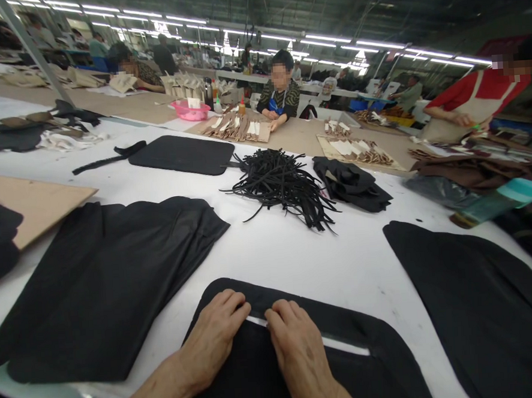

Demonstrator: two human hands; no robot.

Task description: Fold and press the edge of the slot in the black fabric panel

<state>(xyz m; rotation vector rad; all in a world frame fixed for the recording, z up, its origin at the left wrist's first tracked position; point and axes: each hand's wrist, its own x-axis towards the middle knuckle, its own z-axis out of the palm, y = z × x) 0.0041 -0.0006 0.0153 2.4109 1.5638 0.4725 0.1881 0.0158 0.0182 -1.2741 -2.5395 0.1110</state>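
Directly in front of me lies a black panel with rounded corners (371, 379), flat on the white tabletop. A narrow white line (347, 345) runs along it near its far edge; whether this is a strip or a slit showing the table, I cannot tell. My left hand (215, 334) has its fingers curled and pinching at the left end of that line. Close beside it, my right hand (297, 341) is closed the same way on the panel, fingertips at the line. What lies beneath the fingertips is hidden.
Stacked black pieces (100, 281) lie to the left, another black piece (479, 294) to the right. Farther off are a heap of thin black strips (283, 183), a black panel (182, 155) and a bottle with a turquoise lid (496, 203). Co-workers sit across the table.
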